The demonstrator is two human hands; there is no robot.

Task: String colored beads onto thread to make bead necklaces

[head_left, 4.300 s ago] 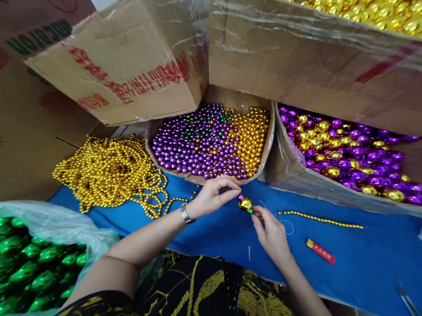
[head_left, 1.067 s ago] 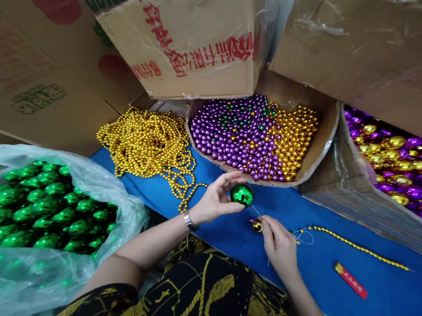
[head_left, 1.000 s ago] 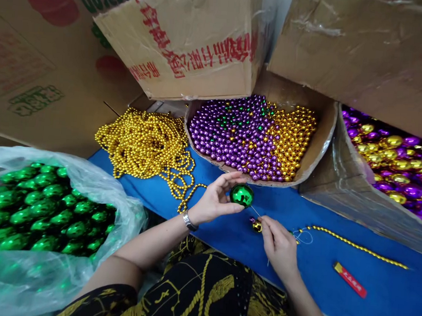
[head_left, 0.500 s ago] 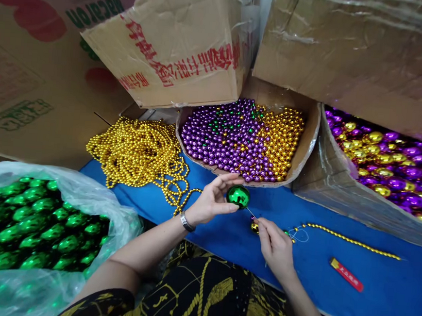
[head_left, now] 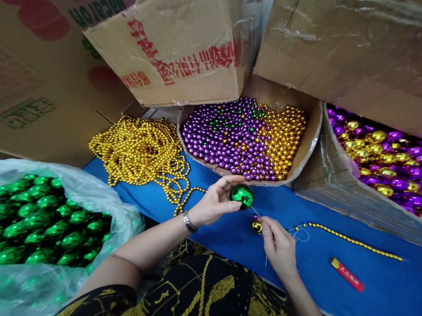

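Note:
My left hand is closed on a shiny green ball, held between thumb and fingers above the blue tabletop. The fingers of my right hand pinch a thin needle, which runs up to the ball's lower right side. Whether its tip is inside the ball I cannot tell. Just left of the right fingertips are a gold ball and a small purple bead. Fine clear thread loops on the table right of that hand, beside a strand of small gold beads.
Gold bead strands lie heaped at back left. Behind my hands, an open carton holds small purple, gold and green beads; another box holds larger balls. A plastic bag of green balls is at left. A red lighter-like object lies right.
The view has shifted slightly. My right hand is a little lower relative to the green ball, and more of the gold ball shows. Both hands keep their hold.

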